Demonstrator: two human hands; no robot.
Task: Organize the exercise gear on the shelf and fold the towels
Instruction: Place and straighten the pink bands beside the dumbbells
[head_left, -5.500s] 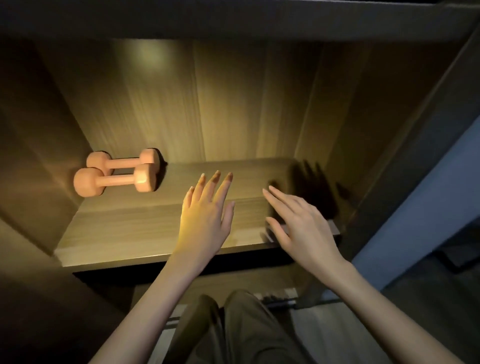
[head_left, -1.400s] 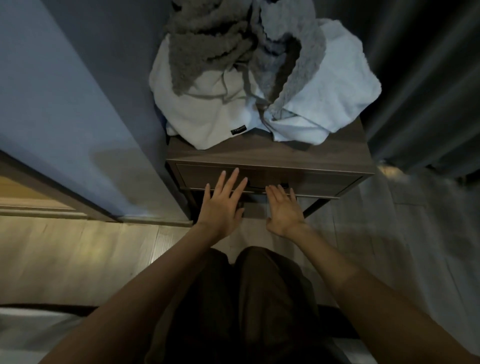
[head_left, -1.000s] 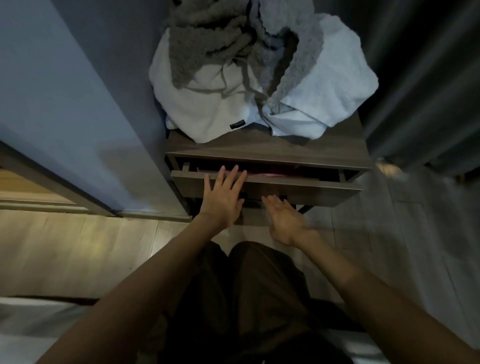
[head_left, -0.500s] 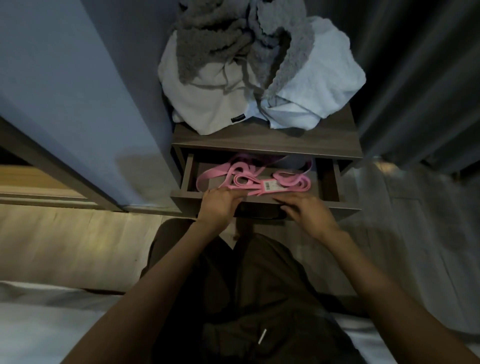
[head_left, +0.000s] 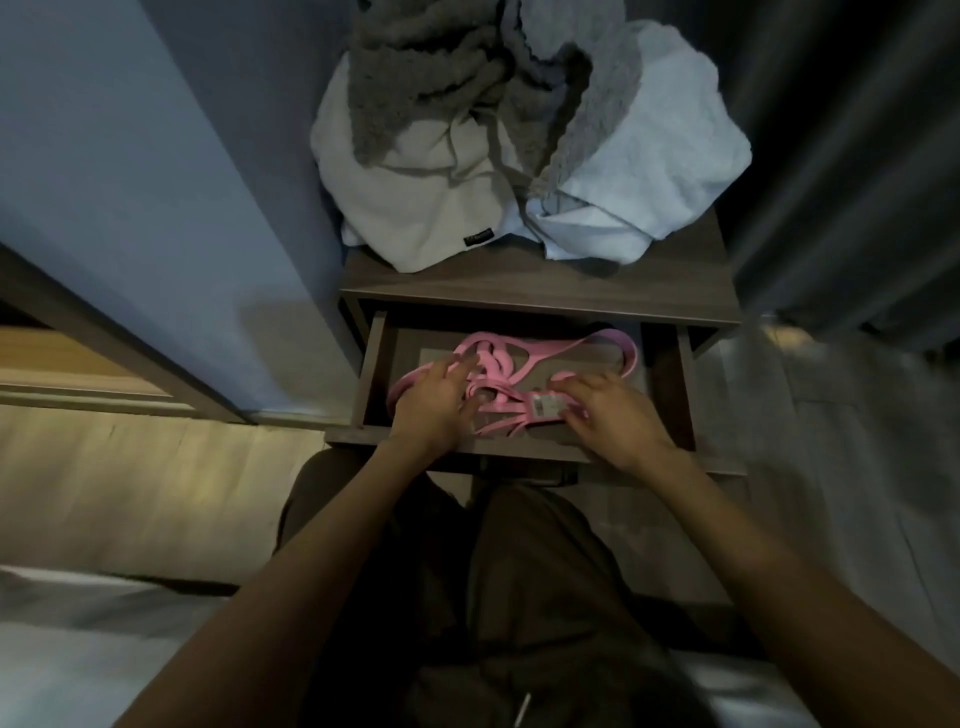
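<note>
- Both hands have gone from the front edge into the open drawer (head_left: 373, 374) of the nightstand (head_left: 519, 283), onto the pink resistance band (head_left: 519, 358).
- Left hand (head_left: 431, 405): fingers straight and slightly spread, lying on the left loops of the tangle.
- Pink resistance band: lies loose on the drawer floor, with its white label (head_left: 545, 404) toward the right.
- Right hand (head_left: 610, 418): fingers bent over the labelled end. Blur prevents me from telling whether they pinch it.
- Step in hand, as I judge it: gathering the band. I would sweep the loops together from both sides and lift the bundle whole, so that no loop catches the drawer wall.
- Count: one drawer; one pink tangle, whose strands I cannot separate; three unfolded towels heaped on the nightstand, namely the cream towel (head_left: 415, 208), the grey towel (head_left: 441, 67) and the white towel (head_left: 654, 166).
</note>
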